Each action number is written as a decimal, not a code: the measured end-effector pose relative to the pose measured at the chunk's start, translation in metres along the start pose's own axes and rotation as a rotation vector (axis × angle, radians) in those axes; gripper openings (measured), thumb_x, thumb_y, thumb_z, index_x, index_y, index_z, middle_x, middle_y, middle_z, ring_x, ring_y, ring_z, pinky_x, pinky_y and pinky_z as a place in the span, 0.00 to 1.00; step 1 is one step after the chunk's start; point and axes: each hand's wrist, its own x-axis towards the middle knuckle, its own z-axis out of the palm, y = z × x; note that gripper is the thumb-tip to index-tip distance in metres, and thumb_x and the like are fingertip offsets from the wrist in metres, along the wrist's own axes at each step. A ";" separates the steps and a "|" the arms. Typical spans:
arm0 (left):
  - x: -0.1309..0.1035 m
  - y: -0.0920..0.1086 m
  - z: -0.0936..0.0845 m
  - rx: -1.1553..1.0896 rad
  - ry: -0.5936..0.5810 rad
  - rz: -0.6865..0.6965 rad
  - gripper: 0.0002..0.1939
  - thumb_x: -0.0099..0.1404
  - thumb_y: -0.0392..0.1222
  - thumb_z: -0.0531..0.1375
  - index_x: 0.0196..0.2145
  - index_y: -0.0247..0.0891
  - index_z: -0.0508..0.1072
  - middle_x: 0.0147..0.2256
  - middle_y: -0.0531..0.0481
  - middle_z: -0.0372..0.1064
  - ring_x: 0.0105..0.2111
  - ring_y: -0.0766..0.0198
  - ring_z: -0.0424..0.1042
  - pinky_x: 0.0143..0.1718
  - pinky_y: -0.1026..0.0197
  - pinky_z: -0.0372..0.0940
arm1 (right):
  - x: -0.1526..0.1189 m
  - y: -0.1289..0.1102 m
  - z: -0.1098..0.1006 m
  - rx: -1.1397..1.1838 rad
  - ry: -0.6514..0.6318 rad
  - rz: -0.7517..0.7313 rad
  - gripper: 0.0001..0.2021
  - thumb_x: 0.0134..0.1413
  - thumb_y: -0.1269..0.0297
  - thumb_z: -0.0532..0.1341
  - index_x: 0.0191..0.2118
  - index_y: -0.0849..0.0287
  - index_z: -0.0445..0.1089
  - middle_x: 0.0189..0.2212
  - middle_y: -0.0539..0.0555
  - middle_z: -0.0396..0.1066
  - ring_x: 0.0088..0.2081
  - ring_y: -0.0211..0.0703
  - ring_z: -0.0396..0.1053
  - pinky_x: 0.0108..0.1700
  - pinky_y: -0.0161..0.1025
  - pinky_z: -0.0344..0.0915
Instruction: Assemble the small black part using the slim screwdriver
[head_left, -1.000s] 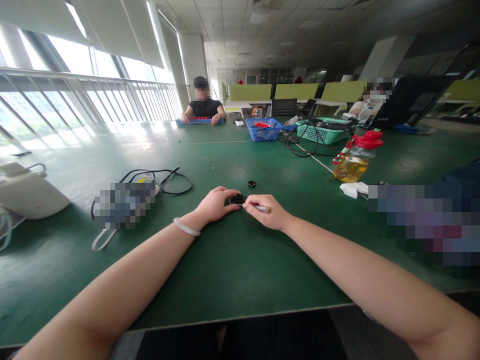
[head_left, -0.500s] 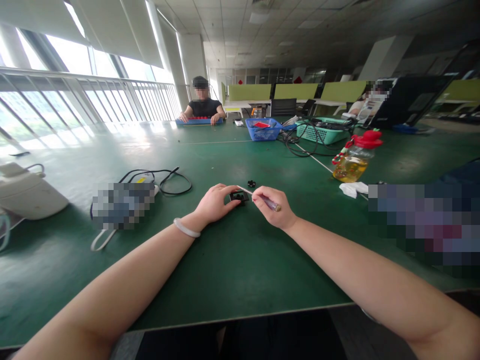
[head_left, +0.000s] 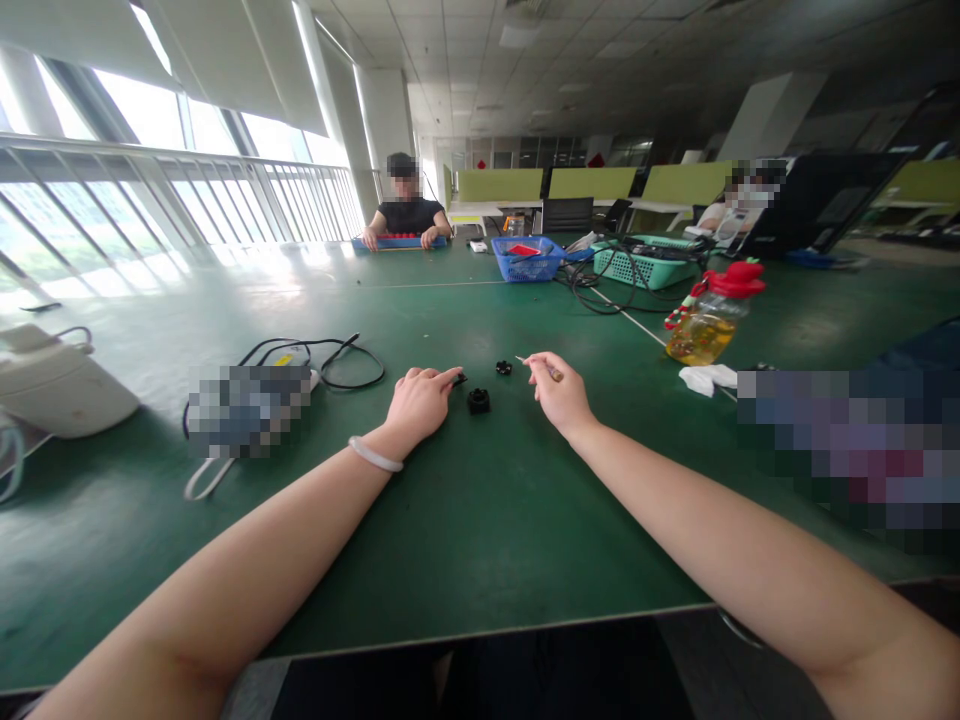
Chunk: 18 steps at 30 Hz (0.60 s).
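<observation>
My left hand [head_left: 422,402], wearing a pale bangle, is closed on a small black piece [head_left: 460,380] that pokes out past its fingertips. Just right of it a small black square frame [head_left: 478,402] with a round opening sits on the green table [head_left: 450,540]. Behind the frame lies a small black round part with a notched outline, like a fan rotor [head_left: 503,368]. My right hand [head_left: 561,395] grips a slim screwdriver [head_left: 555,374], its thin tip pointing left, apart from the parts.
Left lie a pixelated object [head_left: 251,410] and a black cable [head_left: 360,385]. A red-lidded bottle [head_left: 705,325] and white tissue [head_left: 707,379] stand right. Farther back are a blue basket [head_left: 525,262], a green basket [head_left: 645,265] with cables and a seated person [head_left: 409,215].
My left hand has come off the square frame to the left, now with a small black piece in its fingers. My right hand has drawn the screwdriver away from the frame, to the right.
</observation>
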 end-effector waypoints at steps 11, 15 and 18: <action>-0.001 0.001 -0.001 -0.020 -0.004 -0.017 0.18 0.67 0.38 0.48 0.47 0.49 0.74 0.48 0.47 0.71 0.49 0.48 0.63 0.47 0.45 0.62 | -0.002 0.002 0.005 0.089 -0.218 0.064 0.16 0.56 0.50 0.54 0.37 0.57 0.70 0.24 0.48 0.67 0.20 0.33 0.61 0.21 0.31 0.57; -0.001 0.005 -0.001 -0.069 0.012 0.028 0.18 0.65 0.36 0.50 0.49 0.44 0.72 0.54 0.46 0.65 0.54 0.49 0.61 0.52 0.45 0.60 | -0.006 -0.002 0.007 0.224 -0.382 0.012 0.16 0.56 0.51 0.55 0.36 0.58 0.70 0.25 0.48 0.67 0.19 0.31 0.60 0.20 0.30 0.56; -0.001 0.006 0.000 -0.147 -0.011 0.142 0.23 0.63 0.33 0.52 0.55 0.44 0.65 0.57 0.47 0.62 0.56 0.53 0.59 0.56 0.48 0.58 | -0.008 -0.004 0.008 0.291 -0.419 -0.043 0.17 0.56 0.49 0.55 0.35 0.59 0.70 0.24 0.48 0.67 0.19 0.31 0.60 0.20 0.31 0.57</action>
